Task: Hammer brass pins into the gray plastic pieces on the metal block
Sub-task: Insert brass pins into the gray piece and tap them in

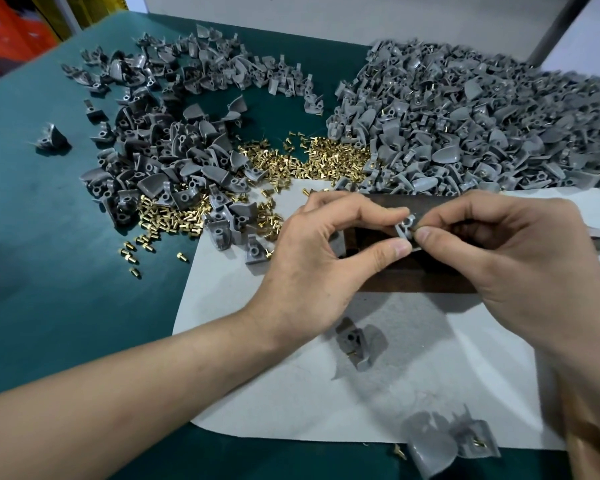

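Left hand (312,258) and right hand (510,251) pinching one gray piece (406,226) over metal block (413,282) — pinned heap (482,126) large, unpinned pile (160,157) waiting.

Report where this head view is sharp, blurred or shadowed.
Head view: sharp on the left hand and right hand pinching the gray piece; loose pieces at the bottom edge smear; the right pile blurs toward the frame edge; soft shadows fall on the white sheet.

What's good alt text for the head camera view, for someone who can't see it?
A left hand and a right hand pinch one gray plastic piece over a metal block on a white sheet. Behind lie brass pins and heaps of gray pieces on a green table.
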`<state>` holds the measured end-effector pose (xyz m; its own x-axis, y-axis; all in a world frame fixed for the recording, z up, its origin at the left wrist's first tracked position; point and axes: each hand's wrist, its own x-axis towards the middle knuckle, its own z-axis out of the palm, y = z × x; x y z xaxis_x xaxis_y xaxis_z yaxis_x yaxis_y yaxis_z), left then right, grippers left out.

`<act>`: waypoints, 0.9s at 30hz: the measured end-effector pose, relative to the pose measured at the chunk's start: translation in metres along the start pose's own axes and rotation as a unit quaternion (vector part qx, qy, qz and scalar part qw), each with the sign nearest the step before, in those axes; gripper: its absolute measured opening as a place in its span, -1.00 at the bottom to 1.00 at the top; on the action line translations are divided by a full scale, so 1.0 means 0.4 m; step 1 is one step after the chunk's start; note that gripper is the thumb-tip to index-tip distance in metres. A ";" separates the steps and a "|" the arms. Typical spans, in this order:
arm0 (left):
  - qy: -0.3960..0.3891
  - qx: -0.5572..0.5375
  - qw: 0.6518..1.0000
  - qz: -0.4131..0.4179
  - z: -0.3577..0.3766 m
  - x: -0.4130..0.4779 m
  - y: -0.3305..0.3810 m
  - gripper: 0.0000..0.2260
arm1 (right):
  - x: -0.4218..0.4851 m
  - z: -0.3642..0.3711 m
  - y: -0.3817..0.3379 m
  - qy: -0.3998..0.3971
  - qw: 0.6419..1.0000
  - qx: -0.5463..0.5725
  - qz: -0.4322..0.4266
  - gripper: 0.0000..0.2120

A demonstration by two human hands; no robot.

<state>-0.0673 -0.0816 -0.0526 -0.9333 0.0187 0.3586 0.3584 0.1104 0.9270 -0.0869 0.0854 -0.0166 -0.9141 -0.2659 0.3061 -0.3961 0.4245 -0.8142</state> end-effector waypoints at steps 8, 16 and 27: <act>0.000 -0.003 1.000 -0.007 -0.002 -0.002 0.000 -0.78 | 0.002 0.001 -0.004 -0.002 1.000 -0.003 0.011 -0.78; -0.005 -0.008 1.000 -0.013 -0.001 -0.002 0.002 -0.77 | 0.005 0.001 -0.010 -0.005 0.999 0.018 0.032 -0.82; -0.012 -0.023 0.999 -0.024 -0.002 -0.006 0.000 -0.77 | 0.009 -0.005 -0.010 -0.024 0.999 0.028 0.035 -0.83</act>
<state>-0.0651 -0.0826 -0.0535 -0.9493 0.0388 0.3119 0.3140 0.0669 0.9471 -0.0887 0.0843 -0.0111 -0.9339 -0.2785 0.2241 -0.3240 0.3948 -0.8598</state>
